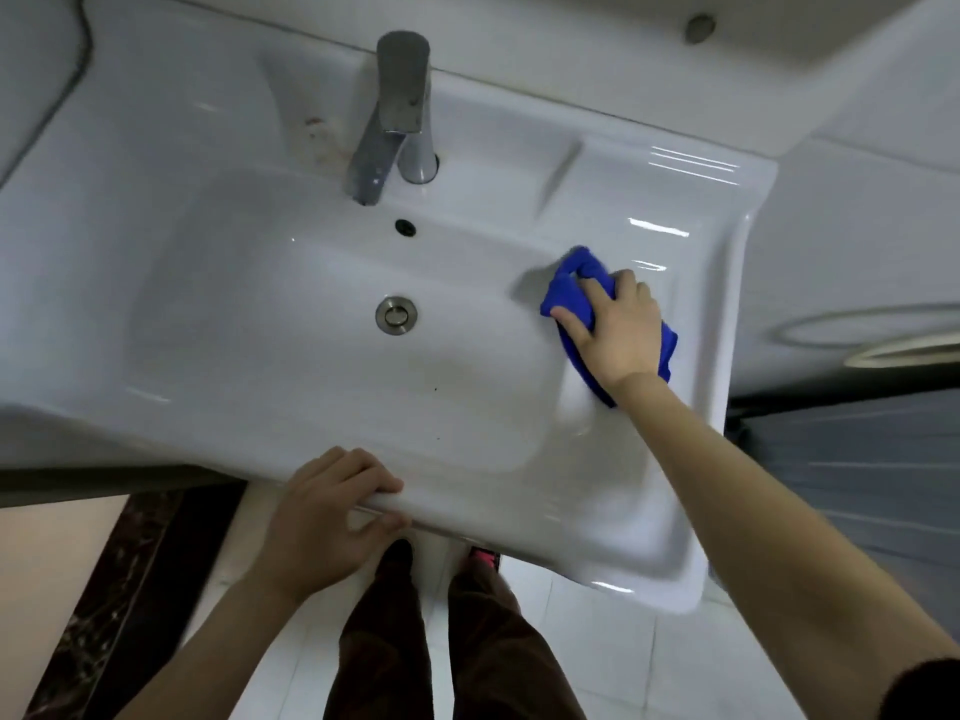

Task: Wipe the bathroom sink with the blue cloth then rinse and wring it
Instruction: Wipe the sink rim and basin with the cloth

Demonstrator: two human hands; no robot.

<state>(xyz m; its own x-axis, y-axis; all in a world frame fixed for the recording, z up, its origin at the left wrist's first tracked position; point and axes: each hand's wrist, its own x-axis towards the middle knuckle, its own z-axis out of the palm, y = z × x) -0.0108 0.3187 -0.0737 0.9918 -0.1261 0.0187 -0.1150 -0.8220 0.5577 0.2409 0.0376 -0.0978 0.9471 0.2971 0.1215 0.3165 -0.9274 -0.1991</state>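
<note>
A white ceramic sink (218, 283) fills the view, with a round metal drain (396, 314) in the middle of the basin. My right hand (621, 330) presses a crumpled blue cloth (569, 291) against the basin's right inner wall, fingers spread over it. The cloth pokes out beyond my fingertips and on both sides of my wrist. My left hand (327, 517) grips the sink's front rim, fingers curled over the edge and thumb under it. No water runs from the tap.
A chrome tap (395, 116) stands at the back centre, with brownish stains on the ledge to its left. An overflow hole (404, 227) sits below the spout. My legs and feet stand on pale floor tiles under the rim. A white toilet (857, 330) lies to the right.
</note>
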